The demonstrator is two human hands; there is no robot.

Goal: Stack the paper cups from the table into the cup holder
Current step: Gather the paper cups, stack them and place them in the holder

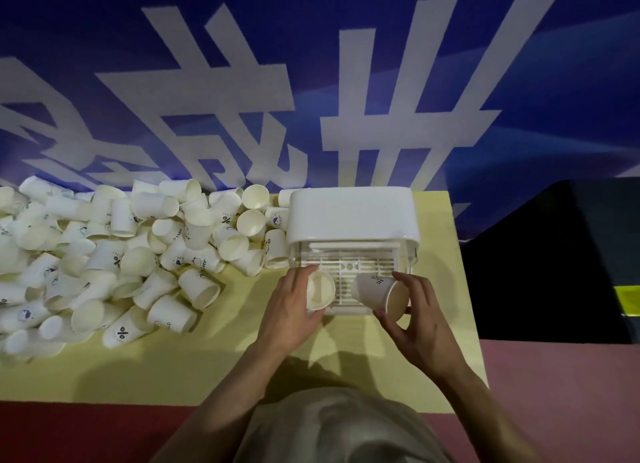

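Observation:
A white cup holder (351,216) with a clear front and a slatted white base stands on the yellow table (194,365) at the right. My left hand (289,303) grips a white paper cup (320,291) at the holder's front left, its mouth facing up toward me. My right hand (415,318) pinches a second paper cup (379,291) by its rim, lying on its side over the holder's front right with its mouth toward me. A large pile of loose paper cups (114,251) covers the table's left half.
A blue banner with big white characters (311,91) hangs right behind the table. A dark block (554,261) stands to the right of the table's edge. Bare yellow tabletop lies in front of the holder and the pile.

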